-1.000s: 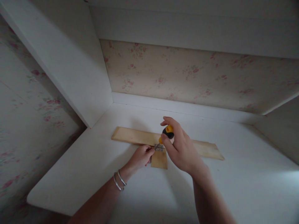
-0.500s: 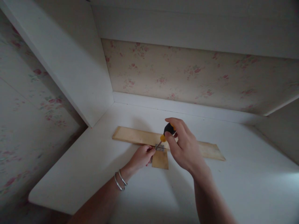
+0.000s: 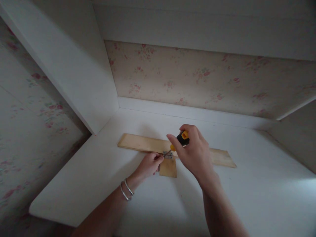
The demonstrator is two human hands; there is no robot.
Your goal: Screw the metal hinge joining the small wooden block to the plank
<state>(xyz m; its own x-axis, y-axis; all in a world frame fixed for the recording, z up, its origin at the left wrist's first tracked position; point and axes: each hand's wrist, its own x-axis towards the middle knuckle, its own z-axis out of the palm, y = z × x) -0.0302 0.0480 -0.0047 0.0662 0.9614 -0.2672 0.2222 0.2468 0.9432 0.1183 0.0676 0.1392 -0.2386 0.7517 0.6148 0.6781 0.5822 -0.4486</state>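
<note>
We look down on a white shelf top set in an alcove. Our right hand is closed around the black-and-yellow handle of a screwdriver; thumb and fingers wrap it fully, and only the handle's upper end and its yellow collar show past the knuckles. The thin shaft slants down and to the left, its tip meeting a small metal hinge.

The hinge sits where two pieces of pale wood meet: a long wooden strip lying flat across the shelf, running left to right, and a small wooden block butted against its near edge. The strip's right end passes behind our right hand and comes out beyond it.

Our left hand rests on the shelf just left of the block, fingers curled, fingertips pressed at the hinge's left edge and the strip's near edge (whether they pinch anything small there we cannot tell). Two silver bangles circle that wrist.

Behind the strip a white ledge runs below floral wallpaper. A white side panel rises at left.
</note>
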